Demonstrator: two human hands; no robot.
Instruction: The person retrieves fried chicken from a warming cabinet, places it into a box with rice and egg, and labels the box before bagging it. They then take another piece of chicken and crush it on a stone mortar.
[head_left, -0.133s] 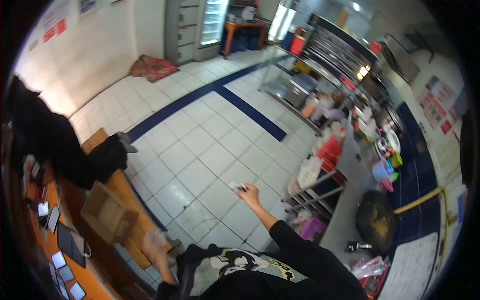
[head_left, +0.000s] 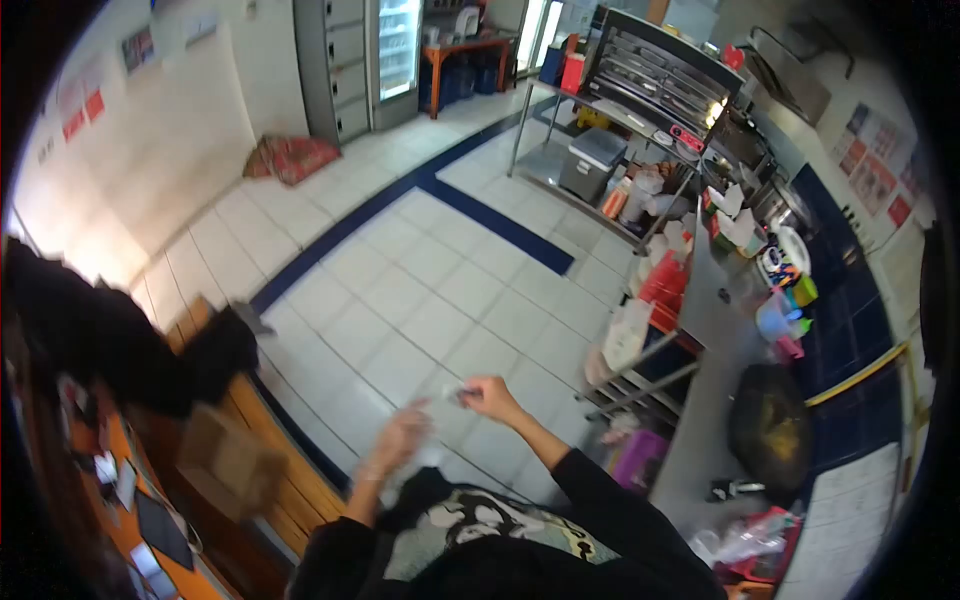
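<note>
My right hand (head_left: 487,399) is closed on a small item with a dark part and a whitish part (head_left: 452,393), held out over the floor in front of my body; its kind does not show. Close by on the left, my left hand (head_left: 400,440) is raised toward that item, its fingers smeared by motion. A gap shows between the two hands. Below them are white floor tiles (head_left: 390,340) and the printed front of my shirt (head_left: 490,525).
A cardboard box (head_left: 230,462) sits on a wooden bench (head_left: 265,410) at left, near a person in dark clothing (head_left: 100,330). Phones and a tablet (head_left: 165,532) lie on an orange table. At right, a steel counter (head_left: 690,420) carries a dark wok (head_left: 768,425).
My left hand has moved up and right from beside the bench toward my right hand. My right hand still holds the small item. The whole view has shifted slightly.
</note>
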